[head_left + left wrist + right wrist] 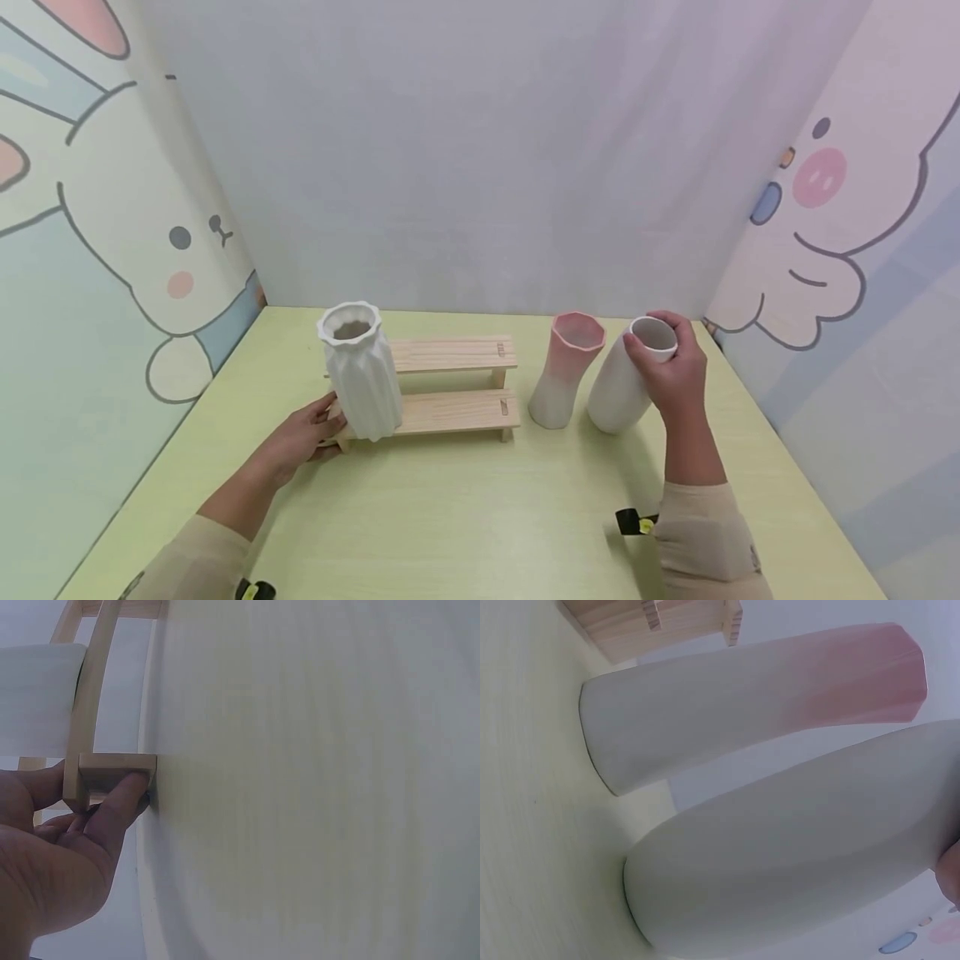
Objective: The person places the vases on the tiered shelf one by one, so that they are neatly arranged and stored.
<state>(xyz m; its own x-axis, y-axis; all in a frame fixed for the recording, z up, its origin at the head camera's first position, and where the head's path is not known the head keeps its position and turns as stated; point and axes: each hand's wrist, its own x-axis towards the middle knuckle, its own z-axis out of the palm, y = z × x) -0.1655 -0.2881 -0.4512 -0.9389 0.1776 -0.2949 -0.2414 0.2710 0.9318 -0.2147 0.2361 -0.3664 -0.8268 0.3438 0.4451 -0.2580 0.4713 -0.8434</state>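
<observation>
- The left hand (303,437) gripped the left end of a two-tier wooden stand (457,411), its fingers clamped on the end of the lower tier, with one finger tucked underneath against the leg.
- The left forearm slanted forward and inward from the near left corner of the table (420,517), its beige sleeve (191,554) ending short of the wrist.
- The right hand (678,367) held a smooth white vase (618,396) from above by its mouth, thumb at the left of the rim and fingers clamped around the far right side.
- The right forearm ran almost straight forward from the table's near edge, right of the middle, the hand turned a little inward; a matching sleeve (708,533) covered its lower part.
- That smooth vase stood with its base on the table, towards the right edge.
- Just beside it, on its left, a pink-and-white faceted vase (566,375) stood on the table, pink at the top, between the smooth vase and the stand.
- A white fluted vase (366,387) stood at the left end of the lower tier, close by the left fingers; whether they touched it I couldn't tell.
</observation>
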